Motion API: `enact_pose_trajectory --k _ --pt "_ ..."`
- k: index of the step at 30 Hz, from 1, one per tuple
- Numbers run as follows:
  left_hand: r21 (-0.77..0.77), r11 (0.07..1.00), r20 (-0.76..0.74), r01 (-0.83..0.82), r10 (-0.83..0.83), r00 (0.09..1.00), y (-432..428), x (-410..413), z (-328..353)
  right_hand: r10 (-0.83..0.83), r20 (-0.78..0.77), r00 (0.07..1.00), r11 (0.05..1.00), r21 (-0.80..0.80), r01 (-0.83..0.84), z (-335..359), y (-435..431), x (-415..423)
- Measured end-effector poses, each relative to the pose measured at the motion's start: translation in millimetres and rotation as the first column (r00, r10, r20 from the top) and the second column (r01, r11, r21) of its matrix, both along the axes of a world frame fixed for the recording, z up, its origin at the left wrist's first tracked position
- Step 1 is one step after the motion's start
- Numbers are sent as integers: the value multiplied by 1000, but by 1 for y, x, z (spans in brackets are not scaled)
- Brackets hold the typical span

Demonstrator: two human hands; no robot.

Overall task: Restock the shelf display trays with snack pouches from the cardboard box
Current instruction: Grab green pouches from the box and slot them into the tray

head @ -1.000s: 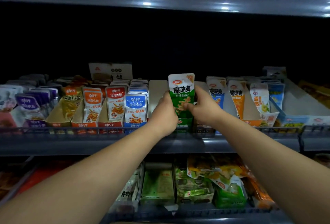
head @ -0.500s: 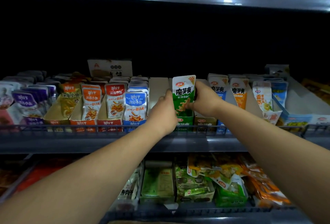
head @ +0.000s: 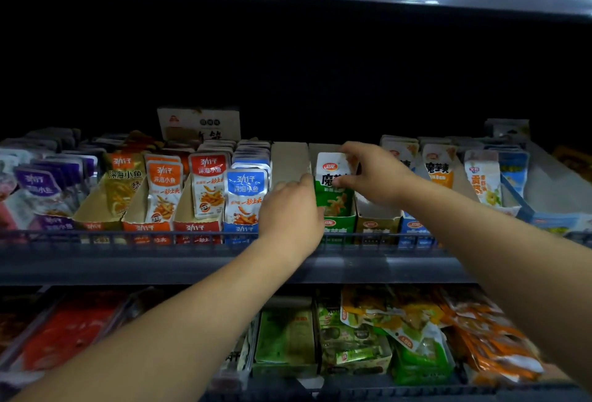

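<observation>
Item, centre of frame: restocking step in hand, seating one pouch.

- Blue pouches (head: pixel 246 190), left of centre: full row, untouched.
- Left hand (head: pixel 290 209): fingers curled against the left edge of the green pouch (head: pixel 333 190), steadying it.
- Green pouch: upright in the green tray (head: pixel 339 225), at the shelf front.
- Right hand (head: pixel 374 174): pinching the pouch's top right corner.

I judge the next move calls for pressing the pouch down, then letting go. The cardboard box is out of view.

Change: half a second ago my right hand held the pouch's side; now it covers part of the label.
</observation>
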State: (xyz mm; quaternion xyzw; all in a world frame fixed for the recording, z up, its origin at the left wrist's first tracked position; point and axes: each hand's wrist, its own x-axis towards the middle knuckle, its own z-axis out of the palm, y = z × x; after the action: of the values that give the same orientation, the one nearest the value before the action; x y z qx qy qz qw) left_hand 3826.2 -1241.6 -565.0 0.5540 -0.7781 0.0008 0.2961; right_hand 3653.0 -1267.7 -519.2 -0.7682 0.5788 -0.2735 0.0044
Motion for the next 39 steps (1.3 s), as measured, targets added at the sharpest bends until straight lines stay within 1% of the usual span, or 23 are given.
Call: enact_pose_trajectory --k 1,5,8,11,15,19,22,26,28,31,35,37,39 --pt "-13 1000 21 -16 16 1000 2 1 0 -6 0 1000 1000 1 6 0 -5 -1" --pt "61 998 -23 -31 33 999 1 2 -1 -43 -57 997 999 -25 42 2 -30 -1" --pt "46 999 22 -29 28 999 2 2 -6 -92 -98 991 996 -4 92 5 -50 2" --pt "66 997 28 -36 34 999 0 3 -8 -153 -189 970 984 64 168 14 -70 5" --pt "79 996 5 -30 29 1000 -1 4 -9 -227 -352 908 967 31 254 23 -82 9" --pt "85 996 -12 -26 27 1000 -2 3 -9 -253 -418 873 955 39 295 21 -89 9" --pt "93 995 -24 -20 23 999 -3 3 -9 -242 -408 880 952 77 297 15 -88 7" --pt "79 997 -32 -21 23 999 0 4 -10 -231 -279 932 952 132 276 17 -82 3" --pt "67 998 -27 -21 23 999 0 4 -10 -228 -220 949 963 91 252 18 -77 1" --pt "64 998 -59 3 1 998 -1 5 -9 -215 -140 966 976 -40 212 18 -52 -1" --pt "57 997 -149 56 -47 988 6 15 -5 -128 -142 982 966 -242 92 4 18 11" --pt "2 999 -154 46 -45 987 16 25 -4 -56 -122 991 966 -257 23 -8 60 20" --pt "-47 999 -136 23 -30 990 28 40 -8 -4 -120 993 976 -217 -23 -28 98 29"
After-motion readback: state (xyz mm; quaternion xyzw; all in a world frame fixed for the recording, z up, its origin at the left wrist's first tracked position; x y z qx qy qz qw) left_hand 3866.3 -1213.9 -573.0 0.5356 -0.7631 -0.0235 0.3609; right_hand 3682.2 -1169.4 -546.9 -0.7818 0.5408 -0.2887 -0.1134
